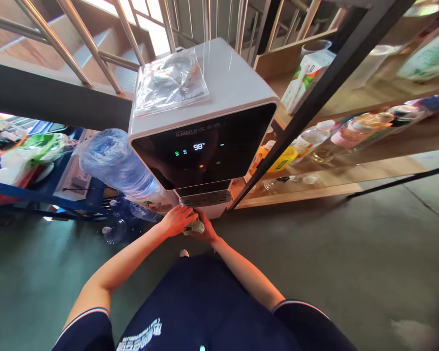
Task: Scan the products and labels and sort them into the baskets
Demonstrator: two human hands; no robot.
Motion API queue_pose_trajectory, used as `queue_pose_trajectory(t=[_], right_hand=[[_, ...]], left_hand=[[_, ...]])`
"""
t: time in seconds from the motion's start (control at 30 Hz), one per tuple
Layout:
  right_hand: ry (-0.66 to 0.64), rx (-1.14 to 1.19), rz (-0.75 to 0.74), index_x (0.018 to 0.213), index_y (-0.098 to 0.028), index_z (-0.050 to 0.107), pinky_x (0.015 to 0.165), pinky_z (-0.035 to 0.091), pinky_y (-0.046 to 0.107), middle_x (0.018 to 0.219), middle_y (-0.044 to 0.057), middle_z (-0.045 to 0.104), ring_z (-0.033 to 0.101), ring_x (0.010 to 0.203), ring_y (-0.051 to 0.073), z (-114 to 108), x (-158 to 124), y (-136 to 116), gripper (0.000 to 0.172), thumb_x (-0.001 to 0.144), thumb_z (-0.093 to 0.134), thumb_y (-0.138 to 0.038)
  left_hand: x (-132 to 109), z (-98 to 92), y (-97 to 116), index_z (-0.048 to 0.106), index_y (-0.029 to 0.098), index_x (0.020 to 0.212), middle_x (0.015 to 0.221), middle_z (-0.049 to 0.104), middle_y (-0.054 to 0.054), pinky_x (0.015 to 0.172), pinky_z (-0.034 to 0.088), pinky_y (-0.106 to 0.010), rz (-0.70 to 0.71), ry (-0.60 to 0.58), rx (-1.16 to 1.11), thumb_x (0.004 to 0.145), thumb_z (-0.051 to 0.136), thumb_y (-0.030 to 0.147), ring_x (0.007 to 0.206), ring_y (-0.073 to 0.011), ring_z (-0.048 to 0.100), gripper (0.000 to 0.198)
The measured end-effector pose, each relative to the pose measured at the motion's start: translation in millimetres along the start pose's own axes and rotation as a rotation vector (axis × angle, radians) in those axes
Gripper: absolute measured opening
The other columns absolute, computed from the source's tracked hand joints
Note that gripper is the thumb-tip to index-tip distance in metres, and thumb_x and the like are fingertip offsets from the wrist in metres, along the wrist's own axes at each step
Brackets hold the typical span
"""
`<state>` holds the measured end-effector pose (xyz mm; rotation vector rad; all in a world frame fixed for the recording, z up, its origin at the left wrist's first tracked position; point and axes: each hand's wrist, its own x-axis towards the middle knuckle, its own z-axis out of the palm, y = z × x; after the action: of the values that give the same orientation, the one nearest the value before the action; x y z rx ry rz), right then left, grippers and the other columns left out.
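Though half-hidden, rounded translucent container [197, 226] between bare hands [177, 220].

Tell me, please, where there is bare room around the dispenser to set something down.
On the dispenser, the top is bare right of the clear packet. The floor is bare between the right arm and the wooden shelves. Crowded: left, with blue water bottles, and the shelf holding drink bottles.

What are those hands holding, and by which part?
A small see-through container: left hand on its left side, right hand on its right. I can't tell its exact kind.
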<state>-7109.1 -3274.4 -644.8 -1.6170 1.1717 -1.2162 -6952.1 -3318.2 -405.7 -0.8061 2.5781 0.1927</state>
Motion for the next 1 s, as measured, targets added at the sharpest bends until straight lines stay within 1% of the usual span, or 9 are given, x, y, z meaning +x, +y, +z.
queue_pose_trajectory(t=[0.13,0.2,0.27,0.33,0.47,0.53,0.67,0.83,1.0], right_hand=[[-0.022,-0.006,0.038,0.152,-0.019,0.053,0.109,0.057,0.061,0.146,0.017,0.061,0.064,0.130,0.036,4.5,-3.0,-0.9,0.077,0.091,0.082,-0.057],[-0.026,-0.001,0.060,0.154,-0.020,0.050,0.107,0.058,0.062,0.146,0.018,0.062,0.066,0.129,0.038,5.1,-6.9,-0.6,0.091,0.081,0.091,-0.056],[-0.023,0.008,0.081,0.157,-0.021,0.045,0.107,0.059,0.062,0.146,0.020,0.063,0.067,0.128,0.040,3.3,-10.7,-0.1,0.108,0.068,0.098,-0.052],[-0.023,0.023,0.091,0.159,-0.023,0.042,0.107,0.059,0.060,0.146,0.020,0.064,0.069,0.127,0.041,-0.5,-13.0,-0.2,0.118,0.060,0.102,-0.047],[-0.069,0.067,0.039,0.155,-0.023,0.046,0.111,0.058,0.055,0.146,0.019,0.066,0.069,0.131,0.039,-8.5,-12.2,-4.4,0.114,0.058,0.102,-0.044],[-0.093,0.083,0.004,0.155,-0.023,0.047,0.113,0.057,0.054,0.148,0.019,0.065,0.068,0.132,0.038,-9.8,-11.4,-8.4,0.112,0.058,0.101,-0.044],[-0.134,0.086,-0.036,0.156,-0.023,0.049,0.114,0.056,0.054,0.149,0.019,0.065,0.067,0.134,0.039,-3.8,-14.5,-15.8,0.114,0.056,0.102,-0.039],[-0.126,0.052,-0.020,0.157,-0.021,0.048,0.119,0.053,0.055,0.152,0.020,0.062,0.063,0.140,0.038,13.4,-22.6,-19.4,0.116,0.057,0.103,-0.036],[-0.086,-0.008,-0.005,0.158,-0.020,0.045,0.123,0.049,0.060,0.154,0.023,0.059,0.055,0.147,0.041,30.0,-22.8,-15.4,0.116,0.058,0.102,-0.030]], left_hand=[[20.7,3.7,16.2,0.058,0.008,0.148,0.133,0.071,-0.025,0.101,0.056,-0.046,-0.451,-0.017,-0.103,0.093,0.073,0.060,0.118,-0.0394,0.072,0.077],[23.8,7.1,20.3,0.048,0.002,0.156,0.118,0.076,-0.026,0.092,0.059,-0.047,-0.719,-0.010,-0.174,0.102,0.055,0.067,0.108,-0.0398,0.076,0.085],[19.3,10.0,19.7,0.033,-0.001,0.166,0.118,0.077,-0.028,0.092,0.060,-0.049,-0.820,0.036,-0.175,0.108,0.044,0.063,0.110,-0.0402,0.077,0.087],[8.7,12.1,15.5,0.027,0.007,0.172,0.146,0.067,-0.029,0.110,0.054,-0.052,-0.625,0.101,-0.094,0.109,0.051,0.046,0.134,-0.0395,0.067,0.078],[-13.1,15.7,4.8,0.041,0.023,0.168,0.182,0.026,-0.014,0.138,0.018,-0.056,0.074,0.044,0.046,0.088,0.070,0.009,0.169,-0.0332,0.022,0.086],[-18.0,17.2,1.4,0.044,0.020,0.166,0.180,0.031,-0.013,0.139,0.014,-0.058,0.188,-0.004,0.054,0.086,0.070,0.007,0.169,-0.0321,0.022,0.085],[-18.9,16.3,1.2,0.054,0.019,0.156,0.159,0.059,-0.017,0.139,0.015,-0.055,0.160,-0.011,0.035,0.090,0.071,0.017,0.158,-0.0345,0.045,0.068],[-16.8,13.5,19.3,0.060,0.017,0.145,0.139,0.066,-0.020,0.111,0.053,-0.048,-0.300,-0.079,-0.137,0.090,0.072,0.054,0.119,-0.0371,0.072,0.067],[-8.4,12.2,38.0,0.058,0.015,0.133,0.130,0.070,-0.020,0.090,0.058,-0.042,-0.786,-0.092,-0.325,0.095,0.060,0.061,0.110,-0.0381,0.077,0.060]])
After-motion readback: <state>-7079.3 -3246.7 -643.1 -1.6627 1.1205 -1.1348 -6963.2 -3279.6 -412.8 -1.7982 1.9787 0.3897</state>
